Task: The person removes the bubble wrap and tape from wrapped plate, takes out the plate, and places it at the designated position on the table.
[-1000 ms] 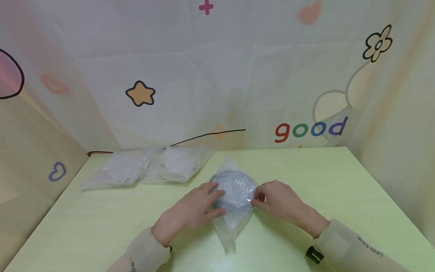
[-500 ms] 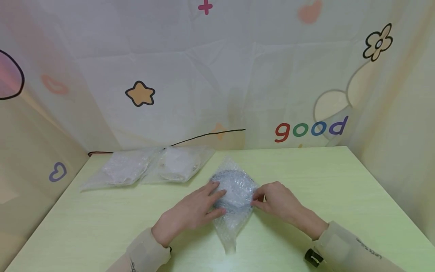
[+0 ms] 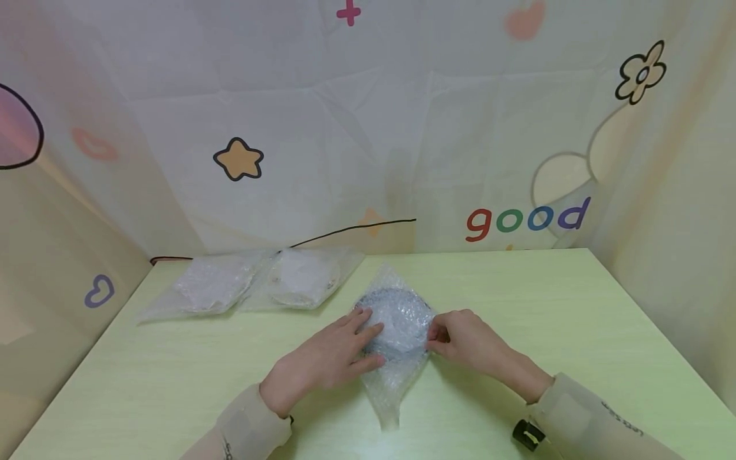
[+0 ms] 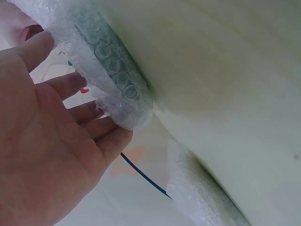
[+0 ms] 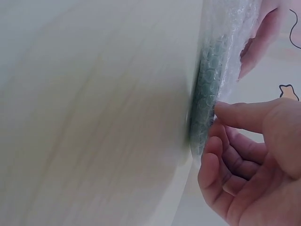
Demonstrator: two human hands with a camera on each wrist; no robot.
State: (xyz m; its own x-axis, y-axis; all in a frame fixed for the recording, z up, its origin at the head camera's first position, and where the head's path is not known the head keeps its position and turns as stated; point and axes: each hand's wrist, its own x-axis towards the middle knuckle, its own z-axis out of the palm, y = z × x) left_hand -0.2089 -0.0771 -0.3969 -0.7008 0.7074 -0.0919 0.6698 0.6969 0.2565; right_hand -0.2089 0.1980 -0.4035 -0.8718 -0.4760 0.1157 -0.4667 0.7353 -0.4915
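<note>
A round, flat, bluish-grey object wrapped in bubble wrap (image 3: 402, 319) lies on the table, with loose corners of wrap at its far and near ends. My left hand (image 3: 324, 354) rests on its left side, fingers spread and fairly straight, as the left wrist view also shows against the bubble wrap (image 4: 122, 77). At the package's right edge, my right hand (image 3: 474, 342) pinches the wrap between thumb and curled fingers. In the right wrist view the thumb (image 5: 240, 115) touches the wrapped edge. What exactly is inside the wrap is unclear.
Two more bubble-wrapped packages, the left one (image 3: 209, 284) and the right one (image 3: 305, 278), lie at the back left of the pale green table (image 3: 546, 300). A patterned curtain (image 3: 374, 140) stands behind the table and along its sides.
Both hands stay at the package almost unmoved. The right hand and sleeve have shifted very slightly; the package lies in the same place.
</note>
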